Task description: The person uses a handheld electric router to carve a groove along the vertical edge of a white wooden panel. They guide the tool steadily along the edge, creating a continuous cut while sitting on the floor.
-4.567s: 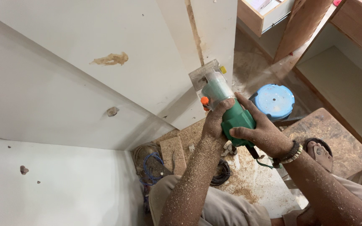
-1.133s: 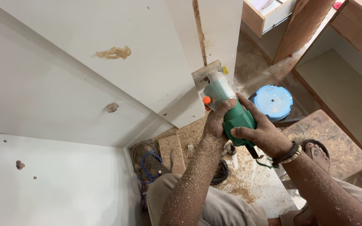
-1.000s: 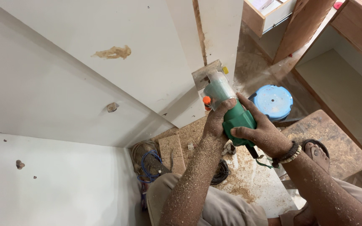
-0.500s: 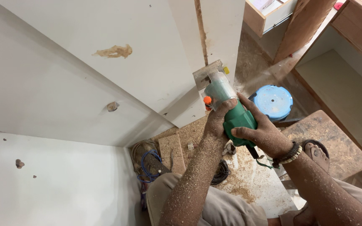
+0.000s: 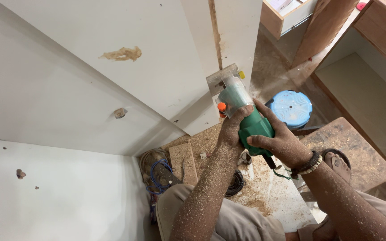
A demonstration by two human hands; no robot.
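Observation:
Both my hands grip a green hand-held trimmer router (image 5: 252,126). My left hand (image 5: 232,129) wraps its near side and my right hand (image 5: 277,138), with a beaded bracelet on the wrist, wraps the far side. The router's clear base and metal plate (image 5: 222,78) press against the edge of a white laminated panel (image 5: 166,67), where a brown wood seam (image 5: 214,31) runs. Sawdust coats both forearms.
A blue round lid (image 5: 291,108) lies on the floor to the right. A dusty wooden board (image 5: 349,147) and a sandal (image 5: 336,160) sit by my right arm. Coiled wires (image 5: 157,172) and wood offcuts (image 5: 182,160) lie below. Wooden cabinets (image 5: 380,40) stand upper right.
The router has crept slightly up along the panel edge; both hands keep the same grip.

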